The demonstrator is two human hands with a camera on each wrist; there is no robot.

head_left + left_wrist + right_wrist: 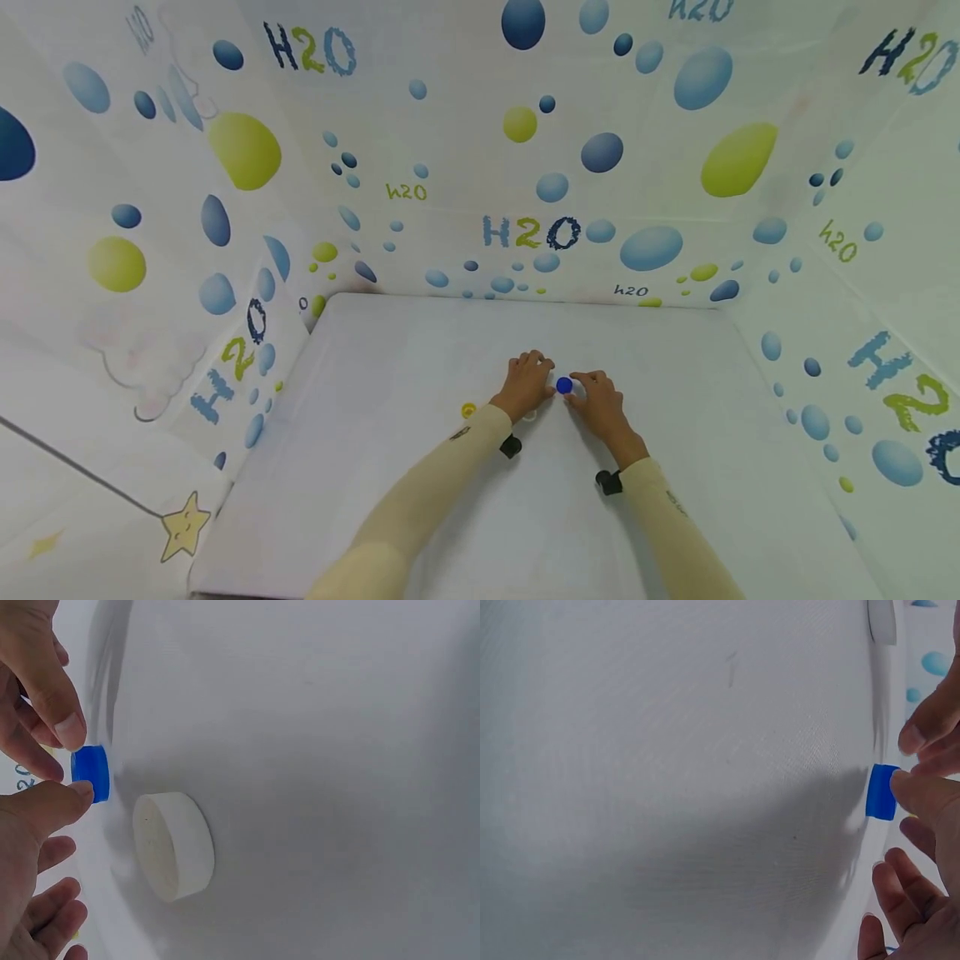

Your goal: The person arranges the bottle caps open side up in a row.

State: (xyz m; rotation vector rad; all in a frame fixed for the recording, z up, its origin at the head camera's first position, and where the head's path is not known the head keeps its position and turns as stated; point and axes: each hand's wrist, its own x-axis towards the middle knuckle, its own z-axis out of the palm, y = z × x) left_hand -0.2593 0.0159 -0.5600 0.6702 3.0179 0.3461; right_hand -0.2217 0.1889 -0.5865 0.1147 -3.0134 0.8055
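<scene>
A small blue bottle cap (564, 385) sits between the two hands; whether it touches the table, I cannot tell. With thumb and index finger, my right hand (602, 408) pinches the cap from its right side. My left hand (527, 385) is close by on the cap's left, fingers loosely bent and nothing in its grasp. In the left wrist view the left thumb overlaps the blue cap (91, 774), while the right wrist view shows a small gap there. Beneath the left hand lies a white cap (187, 844), partly hidden in the head view.
A yellow cap (468, 410) lies on the white table (390, 358) left of the left wrist. Printed walls (450, 192) with blue and green drops enclose the table at the back and sides. Each wrist carries a small black camera (511, 447).
</scene>
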